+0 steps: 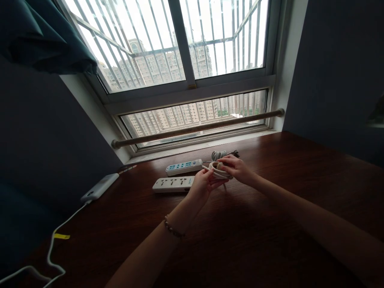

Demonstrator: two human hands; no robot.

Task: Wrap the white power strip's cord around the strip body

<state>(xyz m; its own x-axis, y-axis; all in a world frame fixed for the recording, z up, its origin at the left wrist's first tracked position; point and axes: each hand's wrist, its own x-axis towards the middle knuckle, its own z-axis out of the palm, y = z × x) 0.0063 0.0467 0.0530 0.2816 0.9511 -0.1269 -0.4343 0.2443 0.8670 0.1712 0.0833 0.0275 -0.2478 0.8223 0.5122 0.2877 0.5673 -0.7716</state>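
A coiled white power cord [221, 174] is held between both hands above the wooden table. My left hand [205, 182] grips the coil from the left and below, with its fingers closed round it. My right hand [235, 168] pinches the upper right of the coil, close to a pale plug [220, 165]. Just left of my left hand lies a white power strip [172, 184], partly hidden by that hand. Behind it rests a second power strip [183, 166] with blue sockets. Its own coiled cord [218, 155] and dark plug [236, 153] lie beyond my hands.
At the table's left edge sits a white power bank [100, 187] with a white cable [70, 218] bearing a yellow tag [62, 236]. A barred window with a horizontal rail [198, 129] stands behind the wooden table [300, 172]. A blue curtain [45, 40] hangs upper left.
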